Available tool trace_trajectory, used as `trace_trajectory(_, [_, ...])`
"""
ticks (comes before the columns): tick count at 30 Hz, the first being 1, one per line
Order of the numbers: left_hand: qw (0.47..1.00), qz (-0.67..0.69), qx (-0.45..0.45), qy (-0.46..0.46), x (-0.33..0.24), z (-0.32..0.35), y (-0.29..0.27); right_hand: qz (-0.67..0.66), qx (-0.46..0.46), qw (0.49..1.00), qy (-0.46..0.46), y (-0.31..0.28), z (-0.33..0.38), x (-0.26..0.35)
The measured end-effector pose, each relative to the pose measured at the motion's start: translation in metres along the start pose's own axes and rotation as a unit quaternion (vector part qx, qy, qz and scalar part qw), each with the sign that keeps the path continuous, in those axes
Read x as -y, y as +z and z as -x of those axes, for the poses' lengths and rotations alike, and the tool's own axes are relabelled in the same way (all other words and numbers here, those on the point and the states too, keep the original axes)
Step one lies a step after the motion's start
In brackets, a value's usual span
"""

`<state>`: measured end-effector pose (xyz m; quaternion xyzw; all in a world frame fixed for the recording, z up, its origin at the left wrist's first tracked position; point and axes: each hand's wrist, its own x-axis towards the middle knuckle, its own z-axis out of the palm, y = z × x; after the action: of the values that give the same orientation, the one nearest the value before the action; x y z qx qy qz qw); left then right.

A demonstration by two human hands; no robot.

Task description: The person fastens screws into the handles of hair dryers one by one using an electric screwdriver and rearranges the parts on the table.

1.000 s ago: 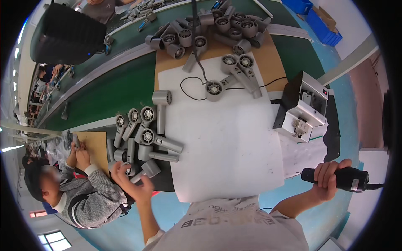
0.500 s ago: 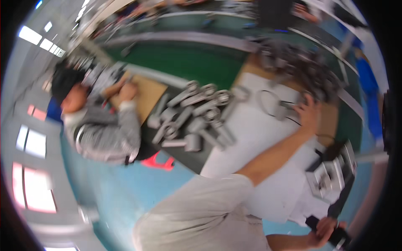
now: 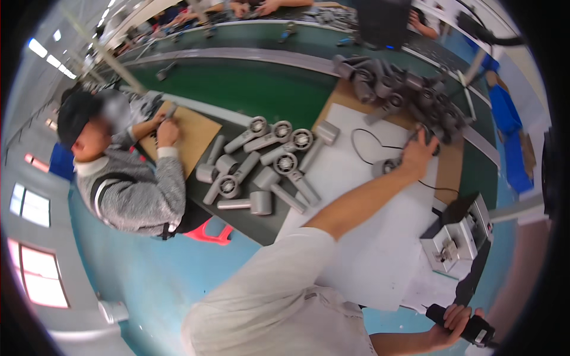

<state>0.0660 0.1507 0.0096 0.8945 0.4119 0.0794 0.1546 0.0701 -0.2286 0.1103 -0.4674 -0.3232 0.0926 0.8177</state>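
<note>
My left hand (image 3: 420, 149) reaches over the white sheet (image 3: 362, 237) to the near edge of a pile of grey hair dryer housings (image 3: 389, 89). Its fingers are bent around one grey hair dryer housing, mostly hidden by the hand. Beside that wrist lies a round grey part (image 3: 386, 167), with a thin black cord (image 3: 358, 151) looping nearby. Low at the right, my right hand (image 3: 456, 325) is wrapped around a black electric screwdriver (image 3: 475, 331), whose thin bit points up and left, away from the sheet.
Several grey hair dryers (image 3: 285, 163) with round fan ends lie left of the sheet. A metal box device (image 3: 454, 246) stands at the table's right edge. At left, a seated co-worker (image 3: 130, 184) handles a part over brown cardboard (image 3: 196, 133). A green conveyor belt (image 3: 255, 89) runs behind.
The left hand's spread fingers have bent around a grey housing at the pile. The screwdriver stays in my right hand. The whole view has shifted slightly and is sharper.
</note>
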Motion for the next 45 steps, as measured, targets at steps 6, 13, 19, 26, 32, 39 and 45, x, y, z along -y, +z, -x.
trace_trajectory(6, [0.981, 0.142, -0.086, 0.098, 0.013, 0.096, -0.046, -0.034, 0.047, 0.998, 0.012, -0.002, -0.011, -0.005])
trace_trajectory(13, [0.976, -0.010, 0.147, 0.157, 0.019, 0.195, -0.034, -0.022, 0.013, 0.999, 0.029, 0.001, -0.020, -0.019])
trace_trajectory(19, [0.970, 0.075, 0.103, 0.207, -0.009, 0.093, -0.095, -0.023, -0.003, 0.999, 0.043, 0.013, -0.028, -0.027])
trace_trajectory(26, [0.978, -0.003, -0.130, 0.165, -0.076, -0.181, -0.073, 0.023, -0.055, 0.998, 0.033, -0.008, -0.011, -0.021])
trace_trajectory(32, [0.984, -0.082, 0.116, 0.105, -0.090, -0.278, -0.043, 0.124, -0.148, 0.981, 0.035, -0.044, 0.004, -0.016])
trace_trajectory(39, [0.977, -0.138, 0.125, 0.100, -0.091, -0.290, 0.032, 0.014, 0.186, 0.978, 0.094, -0.088, -0.028, -0.001])
trace_trajectory(45, [0.971, -0.153, 0.171, 0.060, -0.075, -0.305, 0.025, 0.010, 0.063, 0.998, -0.015, -0.084, -0.008, -0.025])
